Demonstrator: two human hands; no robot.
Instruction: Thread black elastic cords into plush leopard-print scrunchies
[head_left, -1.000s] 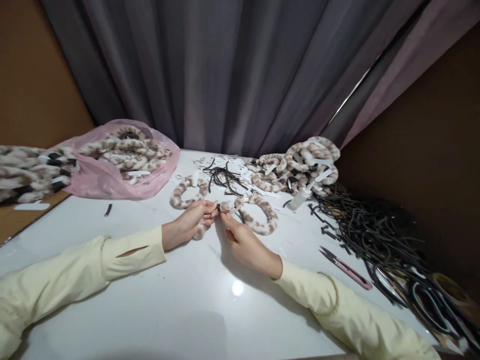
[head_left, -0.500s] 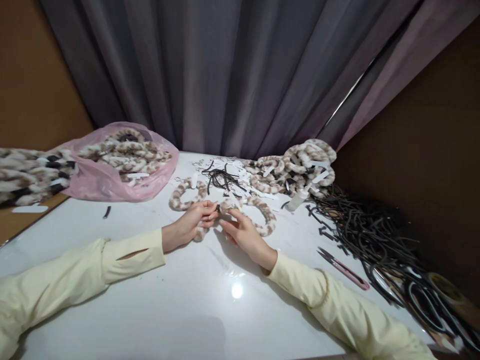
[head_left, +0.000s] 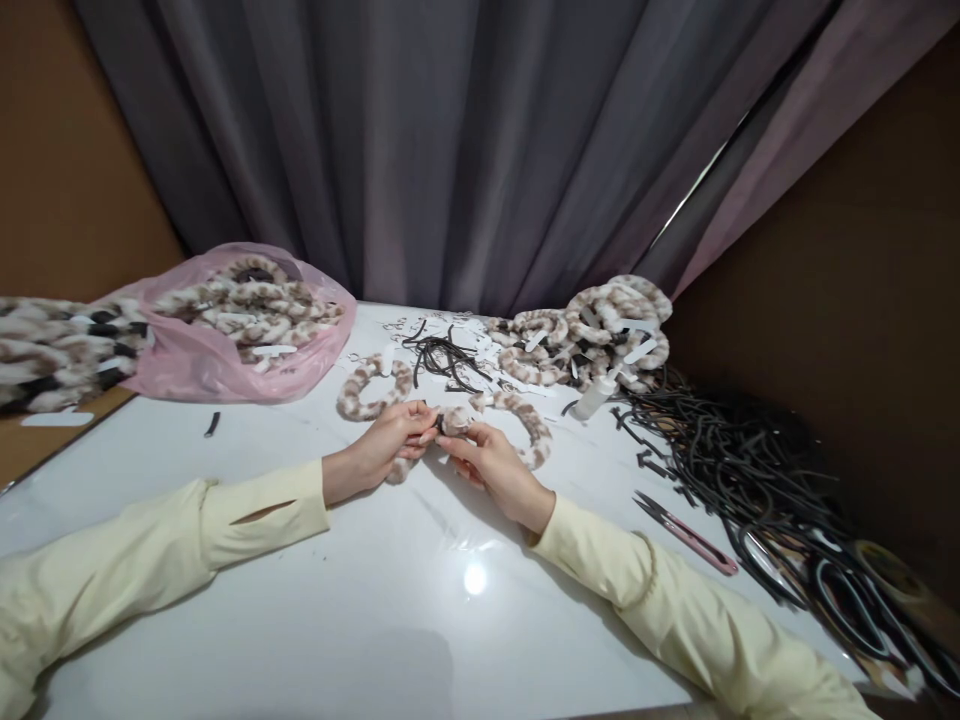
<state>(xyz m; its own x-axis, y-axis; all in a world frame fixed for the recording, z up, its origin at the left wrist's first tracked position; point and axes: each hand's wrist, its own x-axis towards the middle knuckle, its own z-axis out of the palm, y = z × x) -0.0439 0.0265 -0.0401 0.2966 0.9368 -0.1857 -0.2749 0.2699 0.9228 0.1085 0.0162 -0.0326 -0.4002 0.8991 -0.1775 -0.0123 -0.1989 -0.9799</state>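
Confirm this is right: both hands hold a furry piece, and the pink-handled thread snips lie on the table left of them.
Wrong side: the left hand and right hand do hold the furry piece, but the head view shows the thread snips to their right.

A round glare gleams on the glossy white desk, soft shadows edge the sleeves, a thin bright line shows beside the curtain, and the dim lower-right corner looks stretched and blurred.
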